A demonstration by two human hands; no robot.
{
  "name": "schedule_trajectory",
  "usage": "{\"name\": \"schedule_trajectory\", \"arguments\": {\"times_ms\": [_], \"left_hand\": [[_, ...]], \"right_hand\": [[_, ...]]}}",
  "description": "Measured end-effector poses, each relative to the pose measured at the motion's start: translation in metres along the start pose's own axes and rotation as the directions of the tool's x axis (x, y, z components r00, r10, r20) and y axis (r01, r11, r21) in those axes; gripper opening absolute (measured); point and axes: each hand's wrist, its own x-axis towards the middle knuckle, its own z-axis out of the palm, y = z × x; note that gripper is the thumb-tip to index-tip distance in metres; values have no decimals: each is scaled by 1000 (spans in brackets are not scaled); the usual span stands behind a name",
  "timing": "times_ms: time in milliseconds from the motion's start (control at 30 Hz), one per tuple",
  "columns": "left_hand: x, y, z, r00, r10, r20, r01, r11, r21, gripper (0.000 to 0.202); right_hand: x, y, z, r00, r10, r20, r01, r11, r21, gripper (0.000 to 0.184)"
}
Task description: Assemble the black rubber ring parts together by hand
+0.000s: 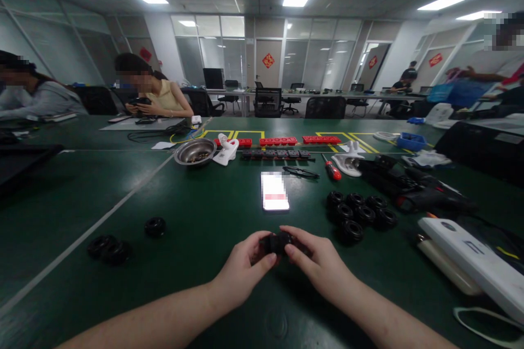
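On the green table [184,229], just nearer than the phone [275,191], the left hand [241,268] and right hand [321,262] each pinch one small black part [277,242], steadying it from both sides.

Found bowl [195,151] behind-left of phone [275,191], screwdriver [331,168] behind-right, wheel cluster [360,212] right, held part [277,241] directly before.

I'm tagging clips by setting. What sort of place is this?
Likely an assembly workshop in an office: a long green worktable with rows of red parts, a screwdriver and black rings, glass-walled rooms behind. The left hand and right hand hold a small black part.
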Motion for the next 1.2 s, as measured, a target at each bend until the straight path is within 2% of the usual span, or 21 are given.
{"name": "schedule_trajectory", "arguments": {"times_ms": [67,200,333,400,500,567,633,700,800,867,967,1100,1200], "left_hand": [[1,-4,-2,1000,15,-18,-14,999,41,29],[4,-12,-7,999,45,-19,-42,990,131,35],[3,-9,-6,997,74,-5,-73,984,163,35],[1,-6,-3,997,75,-22,-72,989,127,39],[-2,-4,-1,999,32,-27,-30,997,68,43],[-3,-5,-1,1000,7,-6,-7,998,56,41],[-2,-6,-2,1000,-7,-2,7,999,34,38],[-1,-5,-2,1000,-17,-12,17,1000,-5,35],[0,-3,-2,1000,3,13,-3,999,-49,36],[0,-1,-1,999,20,40,-20,1000,-13,41],[-1,0,0,998,38,40,-42,994,104,44],[-1,-2,-3,997,66,37,-71,984,161,35],[2,-3,-7,995,98,9,-98,962,257,33]], "right_hand": [[0,0,0,999,-3,46,3,1000,-6,35],[-5,-2,1,990,-131,54,130,991,17,38],[-6,-2,3,981,-188,41,177,966,188,34],[-4,0,6,984,-177,33,157,934,322,25],[-2,3,11,996,-91,-15,88,888,452,13],[-2,4,13,999,-37,-32,48,852,521,18],[-1,5,13,1000,-3,-6,6,830,558,32],[-1,6,12,997,36,71,-69,844,531,36],[1,8,10,975,104,196,-187,861,474,31],[3,8,7,971,105,215,-198,858,474,32],[4,4,2,981,45,190,-128,882,453,30],[0,-4,-4,985,-69,161,12,942,335,29],[-3,-7,-3,981,-80,176,41,976,216,31]]}}
